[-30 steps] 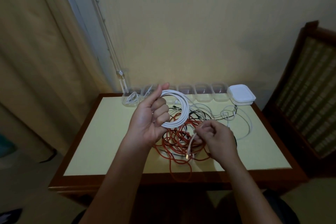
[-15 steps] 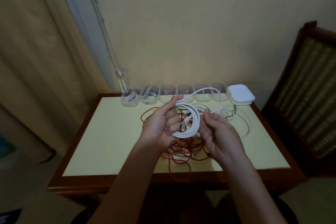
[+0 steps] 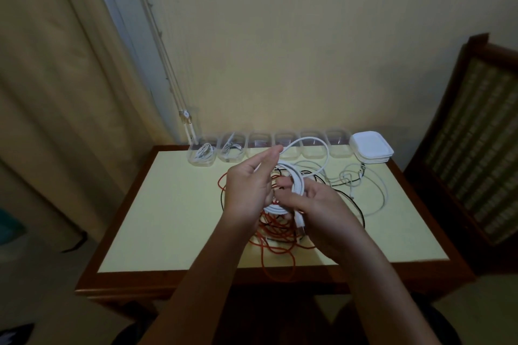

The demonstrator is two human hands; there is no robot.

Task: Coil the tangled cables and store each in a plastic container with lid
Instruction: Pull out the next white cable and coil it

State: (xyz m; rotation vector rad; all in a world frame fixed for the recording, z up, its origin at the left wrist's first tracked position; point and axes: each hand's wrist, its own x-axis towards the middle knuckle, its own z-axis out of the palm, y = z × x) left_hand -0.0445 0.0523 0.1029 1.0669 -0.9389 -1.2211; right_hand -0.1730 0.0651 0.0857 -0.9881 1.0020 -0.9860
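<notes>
A coiled white cable (image 3: pixel 295 180) is held above the table's middle. My left hand (image 3: pixel 249 185) pinches its loose strand, which arcs up and right over the containers. My right hand (image 3: pixel 316 207) grips the coil's right side, and a plug end hangs below my thumb. Under both hands lies a tangle of orange cable (image 3: pixel 276 235) mixed with black cable (image 3: pixel 356 204). A thin white cable (image 3: pixel 381 190) loops at the right. Several clear plastic containers (image 3: pixel 284 145) line the back edge; the two leftmost containers (image 3: pixel 203 152) hold coiled white cables. A stack of white lids (image 3: pixel 371 148) sits at the back right.
The table (image 3: pixel 173 204) has a pale yellow top and a dark wood rim. A wooden chair (image 3: pixel 476 131) stands close on the right. A curtain (image 3: pixel 56 64) hangs at the left, with cords down the wall behind the containers. An orange loop droops over the front edge.
My hands came together over the tangle. The right hand went from pulling the loose end to gripping the coil, and the left hand now pinches the free strand.
</notes>
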